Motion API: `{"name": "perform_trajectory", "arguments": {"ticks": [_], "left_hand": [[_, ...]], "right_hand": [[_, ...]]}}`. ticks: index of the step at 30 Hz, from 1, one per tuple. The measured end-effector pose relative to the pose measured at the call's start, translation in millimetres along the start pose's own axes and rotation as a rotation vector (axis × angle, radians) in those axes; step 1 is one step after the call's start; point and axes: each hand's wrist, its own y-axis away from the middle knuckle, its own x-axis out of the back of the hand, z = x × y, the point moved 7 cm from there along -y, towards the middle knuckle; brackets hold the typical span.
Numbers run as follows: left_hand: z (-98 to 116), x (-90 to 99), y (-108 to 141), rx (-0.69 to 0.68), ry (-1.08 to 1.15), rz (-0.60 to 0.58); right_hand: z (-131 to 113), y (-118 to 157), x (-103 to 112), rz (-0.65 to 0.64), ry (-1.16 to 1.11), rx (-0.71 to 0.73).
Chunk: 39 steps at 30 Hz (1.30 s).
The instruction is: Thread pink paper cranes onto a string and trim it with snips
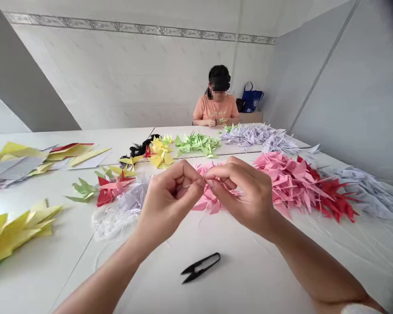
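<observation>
Beyond the black snips (192,276), the left hand (167,198) and right hand (252,198) pinch apparent thin thread (201,218), probably for fine control; pink folded papers (286,179) lie farther beyond, seemingly within reach.

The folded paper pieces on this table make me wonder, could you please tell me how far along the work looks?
Looks done: the pink pile and green pile, folded into pointed shapes. In hand: the fingers of the left hand and right hand meet, pinching something too fine to identify. Apparently left: the flatter sheets at far left; their number is unclear.
</observation>
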Motion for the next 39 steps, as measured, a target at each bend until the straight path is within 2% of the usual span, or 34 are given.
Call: {"name": "perform_trajectory", "arguments": {"ticks": [7, 15, 28, 39], "left_hand": [[2, 0.9, 2, -0.003, -0.072, 0.006], [10, 2.3, 2, -0.033, -0.122, 0.060], [15, 6.3, 2, -0.087, -0.152, 0.090], [19, 4.9, 4, -0.149, -0.254, 0.113]], "right_hand": [[0, 0, 2, 0.004, 0.109, 0.043], [-3, 3, 6, 0.096, 0.222, 0.104], [-9, 2, 8, 0.157, 0.199, 0.127], [-4, 7, 4, 0.114, 0.251, 0.117]]}}
